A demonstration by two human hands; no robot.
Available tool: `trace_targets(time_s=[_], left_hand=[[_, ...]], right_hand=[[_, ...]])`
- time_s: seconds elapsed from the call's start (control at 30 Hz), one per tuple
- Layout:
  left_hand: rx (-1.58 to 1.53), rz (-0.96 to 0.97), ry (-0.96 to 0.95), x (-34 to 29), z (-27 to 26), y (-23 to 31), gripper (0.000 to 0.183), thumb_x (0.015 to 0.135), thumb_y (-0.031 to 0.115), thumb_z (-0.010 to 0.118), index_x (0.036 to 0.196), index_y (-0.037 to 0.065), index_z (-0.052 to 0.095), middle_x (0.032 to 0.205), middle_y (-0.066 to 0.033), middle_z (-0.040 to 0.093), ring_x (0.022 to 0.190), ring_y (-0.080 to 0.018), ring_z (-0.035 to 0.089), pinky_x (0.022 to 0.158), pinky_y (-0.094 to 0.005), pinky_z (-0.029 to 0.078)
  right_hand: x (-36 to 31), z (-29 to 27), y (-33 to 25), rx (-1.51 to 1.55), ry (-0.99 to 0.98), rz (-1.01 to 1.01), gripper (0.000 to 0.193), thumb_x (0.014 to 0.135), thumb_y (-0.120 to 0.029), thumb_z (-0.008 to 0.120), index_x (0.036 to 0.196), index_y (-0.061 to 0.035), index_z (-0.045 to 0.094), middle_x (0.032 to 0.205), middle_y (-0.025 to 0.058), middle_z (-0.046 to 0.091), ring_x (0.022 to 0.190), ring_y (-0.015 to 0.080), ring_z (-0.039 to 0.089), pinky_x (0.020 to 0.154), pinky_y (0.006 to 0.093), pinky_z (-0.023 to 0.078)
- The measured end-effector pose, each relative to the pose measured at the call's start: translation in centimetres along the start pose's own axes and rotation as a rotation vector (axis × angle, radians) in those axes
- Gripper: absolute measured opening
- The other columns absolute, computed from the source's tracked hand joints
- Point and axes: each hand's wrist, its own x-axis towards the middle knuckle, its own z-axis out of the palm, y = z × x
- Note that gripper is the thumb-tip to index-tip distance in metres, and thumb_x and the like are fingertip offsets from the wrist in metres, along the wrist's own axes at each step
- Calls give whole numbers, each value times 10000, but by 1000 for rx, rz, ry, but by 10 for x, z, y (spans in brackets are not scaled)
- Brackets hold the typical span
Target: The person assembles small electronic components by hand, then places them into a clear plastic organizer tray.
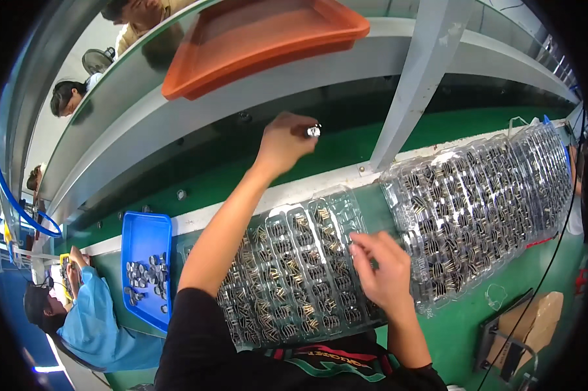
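Gripping sm. silvery part in L hand, well fwd of see-thru tray, w/ R hand nearer, at tray's R edge, can't tell if holding anything.

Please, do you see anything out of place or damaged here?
A thin curled strand lies loose on the green surface near the right-hand clear trays, perhaps stray scrap. Nothing else clearly stands out.
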Motion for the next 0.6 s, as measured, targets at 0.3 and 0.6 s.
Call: trace_targets(time_s=[0.3,0.6], left_hand=[[-527,-100,-147,-175,-50,90,467,774,-66,744,1223,9,642,1176,-135,660,927,-146,671,802,-264,558],[-497,-304,-18,-218,-55,81,525,747,-128,743,1232,-32,566,1133,-183,681,977,-170,680,806,-268,560]], right_hand=[[20,33,-19,194,-12,-166,340,734,32,797,1058,-13,704,893,89,633,677,151,619,546,253,511],[11,43,-44,34,133,-486,248,695,53,801,922,-1,713,825,105,646,647,208,617,537,287,493]])
